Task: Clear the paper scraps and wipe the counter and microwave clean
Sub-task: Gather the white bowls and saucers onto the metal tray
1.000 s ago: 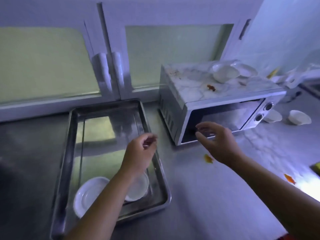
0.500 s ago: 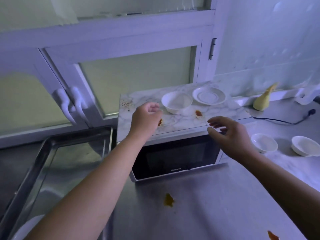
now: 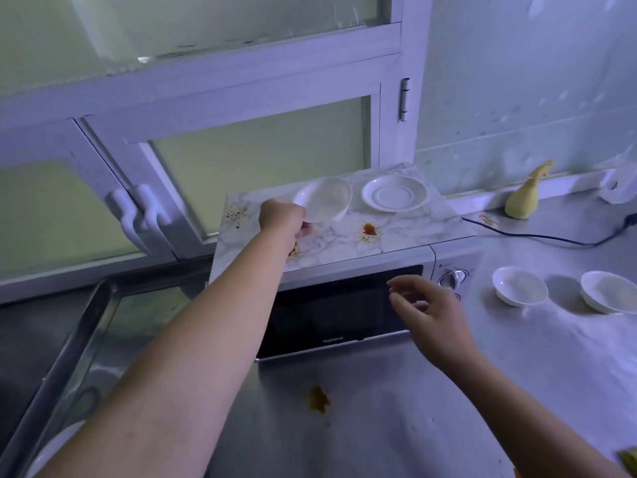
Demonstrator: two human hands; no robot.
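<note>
Head view: the fingers of the left hand grip the white bowl, tipped up now, not flat like before. It sits on the microwave, mid-frame, long side left to right, door facing down-frame. The right hand is spread open, holding nothing.

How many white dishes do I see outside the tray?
4: bowl in the left hand, saucer on the microwave, two bowls on the counter. The tray may hide others.

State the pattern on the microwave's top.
The microwave top is white marble with grey veins, spotted with orange-red stains. It shows best in the head view.
</note>
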